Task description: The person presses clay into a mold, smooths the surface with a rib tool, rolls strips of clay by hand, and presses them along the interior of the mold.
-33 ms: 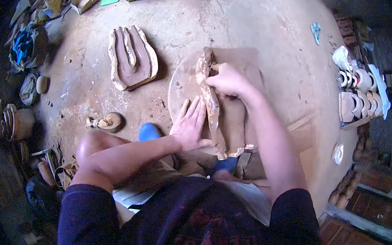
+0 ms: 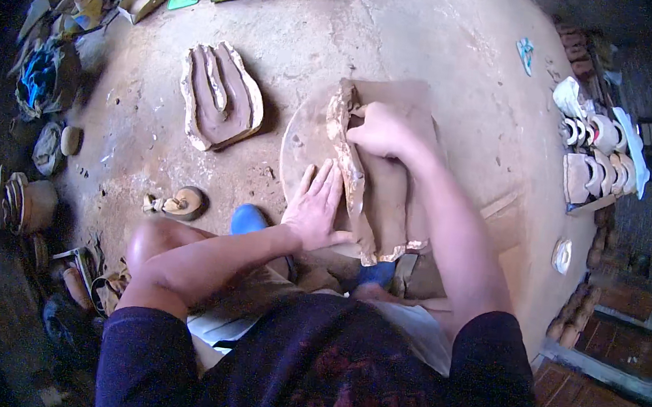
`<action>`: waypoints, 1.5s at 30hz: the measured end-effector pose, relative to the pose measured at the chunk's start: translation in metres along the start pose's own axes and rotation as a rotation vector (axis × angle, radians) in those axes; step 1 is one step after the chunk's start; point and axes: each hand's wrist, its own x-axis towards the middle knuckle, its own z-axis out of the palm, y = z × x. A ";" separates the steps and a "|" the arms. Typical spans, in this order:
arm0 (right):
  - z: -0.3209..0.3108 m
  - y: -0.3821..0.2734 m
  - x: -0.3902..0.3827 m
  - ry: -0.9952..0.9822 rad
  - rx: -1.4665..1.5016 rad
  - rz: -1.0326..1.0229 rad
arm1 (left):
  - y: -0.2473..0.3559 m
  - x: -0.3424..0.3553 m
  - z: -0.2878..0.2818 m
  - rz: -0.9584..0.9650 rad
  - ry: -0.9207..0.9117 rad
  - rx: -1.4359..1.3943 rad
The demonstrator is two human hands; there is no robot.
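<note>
A clay-lined mould [image 2: 386,202] with a rough, pale edge lies on a round board [image 2: 301,133] in front of me. My left hand [image 2: 313,214] rests open along the mould's left side, fingers stretched out flat and thumb reaching toward its near edge. Up at the far part of the left wall, my right hand [image 2: 381,134] is curled, fingertips pressed against the clay; part of them is hidden. A second mould [image 2: 243,103], with a U-shaped channel, lies apart on the floor to the left.
Bins and boxes [image 2: 140,1], a blue-filled sack [image 2: 41,78] and buckets [image 2: 32,204] line the left. Curved moulds [image 2: 599,173] are stacked at right, near a sandal [image 2: 525,55]. A small rounded object [image 2: 183,203] lies beside my blue footwear [image 2: 249,219].
</note>
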 end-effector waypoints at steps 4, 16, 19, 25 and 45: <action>-0.009 0.001 0.020 0.307 -0.484 -0.114 | -0.008 0.004 -0.005 0.058 -0.013 0.043; 0.029 0.044 -0.018 -0.044 -0.495 -0.238 | -0.025 0.011 0.002 0.137 -0.010 0.132; 0.036 0.036 -0.065 -0.131 -0.233 0.035 | -0.034 0.012 0.000 0.169 0.005 0.141; 0.094 0.061 -0.124 -0.057 -0.260 -0.077 | -0.057 0.024 -0.016 0.323 0.007 0.131; 0.115 0.272 -0.139 0.256 1.765 0.170 | -0.015 -0.009 0.048 -0.407 0.447 -0.641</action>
